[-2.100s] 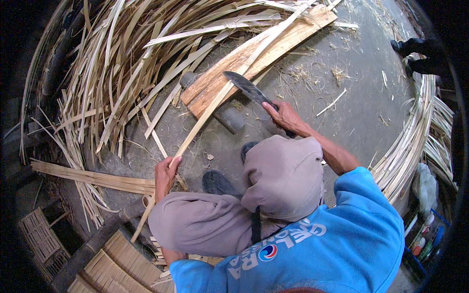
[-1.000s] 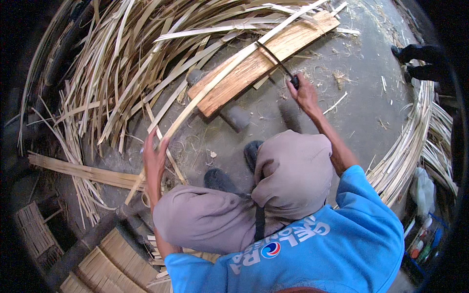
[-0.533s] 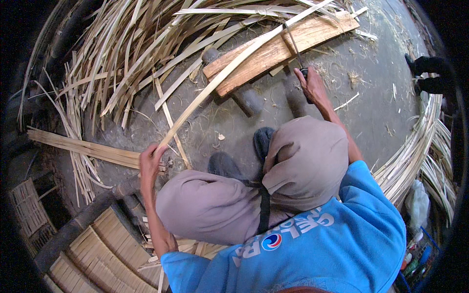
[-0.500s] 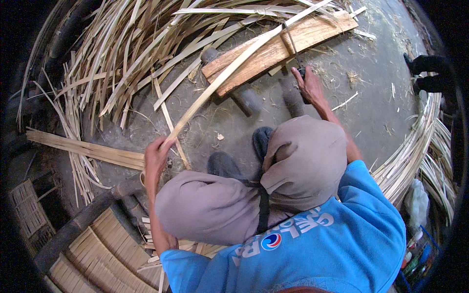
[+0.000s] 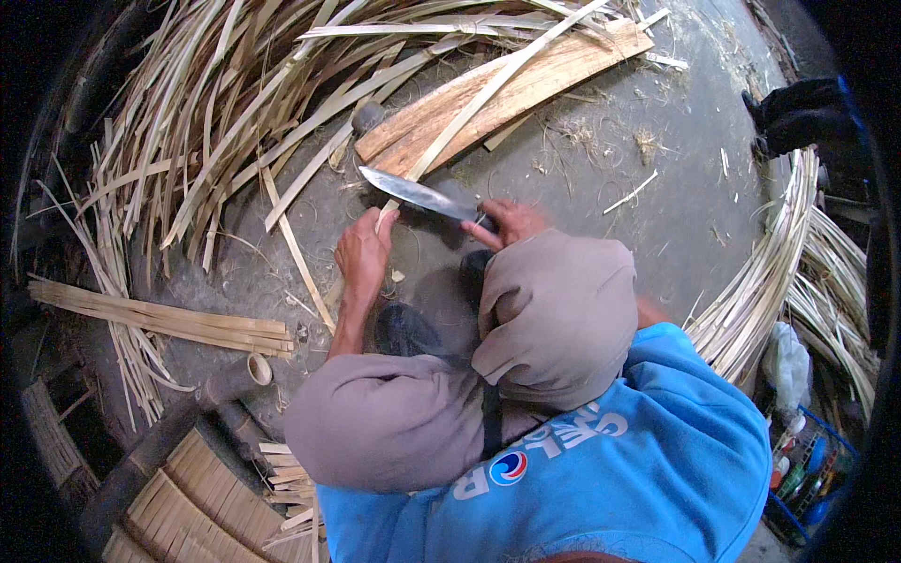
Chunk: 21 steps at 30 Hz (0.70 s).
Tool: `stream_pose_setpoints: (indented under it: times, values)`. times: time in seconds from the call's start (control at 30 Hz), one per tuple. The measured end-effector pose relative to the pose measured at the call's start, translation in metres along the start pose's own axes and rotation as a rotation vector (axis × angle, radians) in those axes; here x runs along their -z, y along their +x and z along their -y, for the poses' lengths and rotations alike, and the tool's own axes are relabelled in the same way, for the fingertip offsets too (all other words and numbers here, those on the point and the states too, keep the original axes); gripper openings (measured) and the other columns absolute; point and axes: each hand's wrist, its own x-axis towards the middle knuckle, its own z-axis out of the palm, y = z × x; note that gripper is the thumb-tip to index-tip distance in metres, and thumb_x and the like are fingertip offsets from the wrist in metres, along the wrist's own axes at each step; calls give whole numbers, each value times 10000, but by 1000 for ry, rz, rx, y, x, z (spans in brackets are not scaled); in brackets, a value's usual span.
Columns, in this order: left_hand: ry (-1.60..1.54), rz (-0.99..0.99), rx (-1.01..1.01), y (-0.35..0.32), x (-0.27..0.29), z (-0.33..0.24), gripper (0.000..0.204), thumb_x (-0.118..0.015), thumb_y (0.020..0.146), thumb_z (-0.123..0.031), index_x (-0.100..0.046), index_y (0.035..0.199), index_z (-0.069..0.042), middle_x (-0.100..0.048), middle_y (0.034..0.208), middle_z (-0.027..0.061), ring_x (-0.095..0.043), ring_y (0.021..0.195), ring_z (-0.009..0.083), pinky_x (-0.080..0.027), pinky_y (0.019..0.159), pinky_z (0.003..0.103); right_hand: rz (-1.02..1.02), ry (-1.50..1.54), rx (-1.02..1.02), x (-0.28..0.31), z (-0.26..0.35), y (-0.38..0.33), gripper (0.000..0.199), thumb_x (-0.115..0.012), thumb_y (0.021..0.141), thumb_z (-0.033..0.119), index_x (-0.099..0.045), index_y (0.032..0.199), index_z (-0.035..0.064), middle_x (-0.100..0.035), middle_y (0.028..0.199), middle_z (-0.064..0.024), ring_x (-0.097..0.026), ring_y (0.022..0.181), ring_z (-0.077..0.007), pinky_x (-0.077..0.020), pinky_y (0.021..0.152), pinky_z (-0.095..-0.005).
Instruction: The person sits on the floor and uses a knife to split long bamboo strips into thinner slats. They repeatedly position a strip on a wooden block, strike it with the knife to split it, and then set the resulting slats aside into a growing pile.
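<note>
A long pale strip, likely split bamboo (image 5: 469, 117), slants from the far right down across a wooden plank (image 5: 554, 80). My left hand (image 5: 364, 246) is closed on its near end. My right hand (image 5: 510, 223) grips a knife (image 5: 413, 192) by its dark handle. The broad blade points left and lies across the strip, just beyond my left fingers. My right hand is slightly blurred and sits just past my right knee.
A large heap of strips (image 5: 216, 113) fills the far left. Flat slats (image 5: 169, 314) and a small ring-shaped piece (image 5: 259, 368) lie nearer. To the right are a strip bundle (image 5: 770, 253), a white plastic bag (image 5: 788, 366) and a blue crate (image 5: 812, 469). Shavings litter the floor.
My right hand has brought the knife from the plank back toward my knees, its blade now pointing left. My left hand has moved right and away from me along the strip.
</note>
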Motion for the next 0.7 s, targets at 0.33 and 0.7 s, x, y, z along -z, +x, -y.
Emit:
stream_pose_setpoints:
  times: [0.33,0.7]
  values:
    - [-84,76,32,-4,-3,8,433,-616,937,-442,-649,834,-23,-648,820,255,-614,807,481,-443,677,546,-97,174,-2,11,-55,16,448,-620,938,471,-682,948,27,-673,858,-224,-676,791,-394,-526,678,-466]
    - [-111,264,126,-47,32,58,461,-605,941,-450,-673,867,0,-589,657,217,-583,650,407,-426,619,470,-402,130,-230,45,-163,58,475,-617,947,472,-660,862,6,-642,723,-230,-639,669,-357,-492,636,-459]
